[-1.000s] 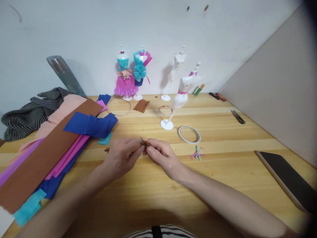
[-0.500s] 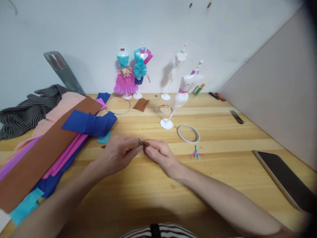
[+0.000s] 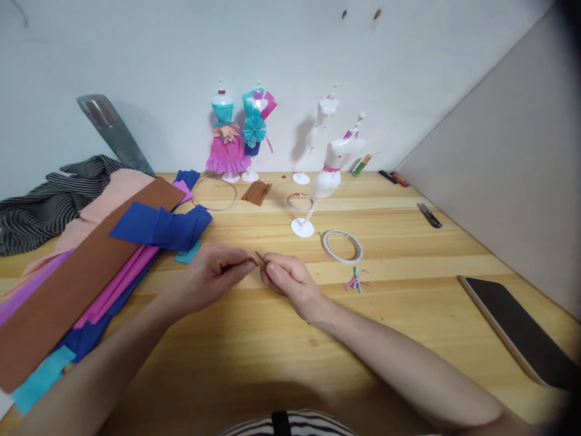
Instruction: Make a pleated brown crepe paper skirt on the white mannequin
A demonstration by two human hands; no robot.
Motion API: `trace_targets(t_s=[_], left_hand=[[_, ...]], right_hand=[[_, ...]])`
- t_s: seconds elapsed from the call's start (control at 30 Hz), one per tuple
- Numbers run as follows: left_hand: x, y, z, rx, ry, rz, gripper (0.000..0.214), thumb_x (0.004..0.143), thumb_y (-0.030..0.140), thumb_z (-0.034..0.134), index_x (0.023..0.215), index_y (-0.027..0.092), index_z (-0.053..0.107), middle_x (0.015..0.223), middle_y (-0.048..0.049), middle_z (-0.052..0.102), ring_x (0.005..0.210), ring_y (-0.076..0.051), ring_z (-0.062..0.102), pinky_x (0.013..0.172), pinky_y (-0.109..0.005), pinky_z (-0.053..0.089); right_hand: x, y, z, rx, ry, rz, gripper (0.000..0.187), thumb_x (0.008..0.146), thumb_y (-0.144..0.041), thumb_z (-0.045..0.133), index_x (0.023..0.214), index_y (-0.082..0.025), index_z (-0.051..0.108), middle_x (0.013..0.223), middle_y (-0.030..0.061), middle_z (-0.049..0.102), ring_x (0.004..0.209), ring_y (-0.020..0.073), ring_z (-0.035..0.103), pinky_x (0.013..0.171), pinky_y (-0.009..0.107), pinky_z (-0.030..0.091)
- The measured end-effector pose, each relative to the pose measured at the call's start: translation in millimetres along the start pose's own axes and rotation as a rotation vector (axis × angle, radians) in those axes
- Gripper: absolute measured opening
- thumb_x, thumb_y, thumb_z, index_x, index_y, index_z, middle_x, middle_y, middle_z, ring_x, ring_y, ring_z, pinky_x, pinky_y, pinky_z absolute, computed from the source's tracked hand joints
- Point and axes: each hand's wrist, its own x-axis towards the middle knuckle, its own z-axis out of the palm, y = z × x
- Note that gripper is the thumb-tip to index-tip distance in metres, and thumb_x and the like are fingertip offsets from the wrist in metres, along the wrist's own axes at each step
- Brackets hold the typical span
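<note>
Above the table's middle, my left hand (image 3: 215, 275) is closed, with a small folded bit of brown crepe paper (image 3: 252, 261) pinched between thumb and forefinger. My right hand (image 3: 295, 283) is closed around a thin, dark, pointed metal tool (image 3: 261, 258); fingers hide most of it, so its kind is unclear. The tool's tip points up and left, close beside the brown paper. Beyond the hands, a pleated brown paper piece (image 3: 256, 193) lies flat. A white mini mannequin (image 3: 327, 183) with a pink waist band stands past my right hand.
Two dressed mannequins (image 3: 227, 148) and a bare one (image 3: 327, 109) line the wall. Coloured crepe sheets (image 3: 91, 260) cover the left side. On the right lie a tape roll (image 3: 324, 247), paper scraps (image 3: 356, 281), black-handled snips (image 3: 429, 215) and a phone (image 3: 517, 327).
My hands have drawn slightly apart. The brown paper, earlier between both hands' fingertips, now shows at my left fingertips, with the metal tool's tip beside it. The view has shifted slightly.
</note>
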Motion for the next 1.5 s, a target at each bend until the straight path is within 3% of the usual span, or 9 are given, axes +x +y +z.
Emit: trace_targets(t_s=[0.13,0.27,0.47,0.67,0.93,1.13,1.27,1.5], left_hand=[[1.0,-0.6,1.2,-0.141,-0.016,-0.076,0.026,0.087,0.028,0.049,0.071,0.013,0.062,0.057,0.0021,0.053,0.052,-0.009,0.048,0.048,-0.020,0.039],[3.2,0.7,3.7,-0.247,-0.045,-0.154,0.020,0.084,0.029,0.052,0.079,0.014,0.064,0.057,0.0030,0.052,0.051,-0.009,0.045,0.046,-0.019,0.037],[5.0,-2.2,13.8,-0.404,-0.081,-0.128,0.009,0.079,0.022,0.055,0.080,0.016,0.062,0.072,0.0003,0.060,0.068,-0.012,0.056,0.063,-0.023,0.047],[4.6,-6.0,18.5,-0.337,-0.050,-0.132,0.006,0.076,0.018,0.055,0.075,0.014,0.058,0.064,0.0030,0.052,0.060,-0.009,0.052,0.058,-0.021,0.045],[7.5,-10.8,19.8,-0.491,-0.054,-0.142,0.005,0.069,0.015,0.057,0.069,0.018,0.053,0.065,0.0030,0.053,0.069,-0.011,0.057,0.065,-0.024,0.048],[6.8,-7.8,16.9,-0.484,-0.067,-0.187,0.007,0.073,0.022,0.055,0.075,0.016,0.057,0.068,0.0022,0.054,0.066,-0.011,0.053,0.066,-0.025,0.046],[4.9,-1.8,8.4,-0.378,-0.096,-0.257,0.017,0.080,0.031,0.053,0.083,0.015,0.060,0.062,0.0051,0.049,0.056,-0.008,0.044,0.053,-0.021,0.038],[2.4,-4.5,8.8,-0.302,-0.050,-0.194,0.026,0.087,0.036,0.046,0.081,0.015,0.059,0.059,0.0054,0.047,0.051,-0.007,0.043,0.050,-0.019,0.035]], right_hand=[[-0.5,0.6,-4.6,0.072,0.098,0.012,0.044,0.085,-0.060,0.045,0.073,-0.018,0.052,0.059,-0.0017,0.038,0.057,0.0129,0.035,0.051,0.026,0.027],[1.3,-10.7,-8.6,-0.026,0.147,0.025,0.035,0.078,-0.053,0.057,0.077,-0.017,0.054,0.063,-0.0018,0.043,0.058,0.0124,0.038,0.053,0.026,0.030],[5.4,-20.5,-4.0,-0.116,0.125,0.098,0.023,0.073,-0.035,0.062,0.085,-0.016,0.058,0.055,-0.0082,0.030,0.050,0.0084,0.028,0.049,0.024,0.024],[5.4,-19.7,-2.8,-0.136,0.083,0.117,0.020,0.072,-0.033,0.062,0.079,-0.015,0.057,0.055,-0.0083,0.030,0.051,0.0082,0.028,0.050,0.024,0.022],[8.2,-17.4,-8.4,-0.066,0.057,0.137,0.022,0.073,-0.032,0.059,0.086,-0.015,0.058,0.057,-0.0079,0.029,0.052,0.0085,0.027,0.051,0.024,0.023],[6.4,-17.4,-9.0,-0.090,0.035,0.079,0.027,0.079,-0.042,0.056,0.084,-0.015,0.056,0.066,-0.0031,0.041,0.060,0.0108,0.036,0.056,0.025,0.029],[4.1,-16.8,-12.8,-0.157,0.003,0.008,0.036,0.086,-0.050,0.048,0.075,-0.016,0.053,0.068,-0.0005,0.043,0.065,0.0134,0.039,0.059,0.026,0.030],[2.2,-9.2,-8.6,-0.076,-0.040,-0.033,0.035,0.090,-0.047,0.044,0.075,-0.017,0.053,0.065,-0.0015,0.042,0.063,0.0125,0.038,0.062,0.027,0.032]])
